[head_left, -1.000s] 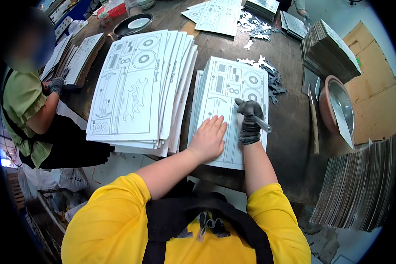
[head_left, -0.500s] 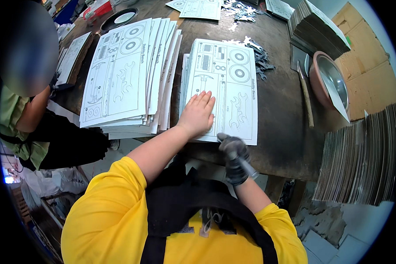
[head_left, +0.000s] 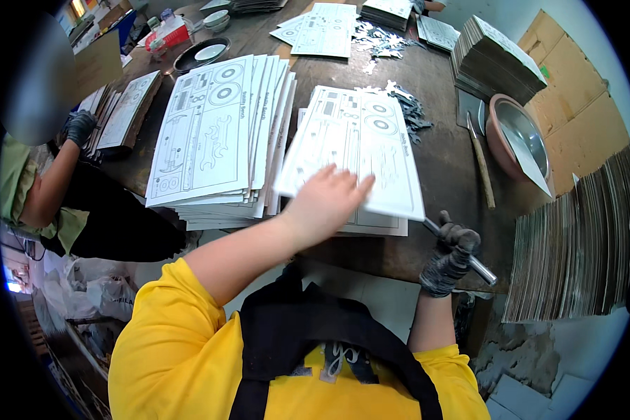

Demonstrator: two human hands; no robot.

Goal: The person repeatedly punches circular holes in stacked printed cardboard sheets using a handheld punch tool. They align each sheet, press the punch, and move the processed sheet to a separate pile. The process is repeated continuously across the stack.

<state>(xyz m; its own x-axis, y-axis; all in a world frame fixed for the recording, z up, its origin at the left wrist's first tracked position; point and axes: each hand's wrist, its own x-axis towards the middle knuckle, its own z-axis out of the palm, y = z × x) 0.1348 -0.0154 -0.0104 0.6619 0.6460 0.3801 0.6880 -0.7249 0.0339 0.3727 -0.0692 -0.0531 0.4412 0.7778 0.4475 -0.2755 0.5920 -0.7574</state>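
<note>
My bare left hand (head_left: 332, 204) lies palm down on a white printed sheet (head_left: 350, 126), its blurred fingers stretched out. That sheet sits skewed over a stack of similar sheets (head_left: 385, 225) at the table's front edge, its lower right corner jutting past the stack. In a grey glove, my right hand (head_left: 451, 255) grips a slim silver metal rod-shaped tool (head_left: 481, 270). The tool's far end reaches that corner of the sheet; whether it touches cannot be made out. Beside my left forearm stands a taller, fanned stack of printed sheets (head_left: 203, 140).
Dark wrench-shaped pieces (head_left: 409, 112) lie behind the sheets. To the right are a wooden-handled tool (head_left: 481, 168), a pink-rimmed metal bowl (head_left: 502, 129) and a long row of upright boards (head_left: 574, 245). At the left, a co-worker's gloved hand (head_left: 82, 127) is beside more boards (head_left: 129, 105).
The top sheet has turned askew and shifted under my left hand, which moved slightly right. My right hand has moved right with the metal tool, from the stack's front edge to beyond its corner.
</note>
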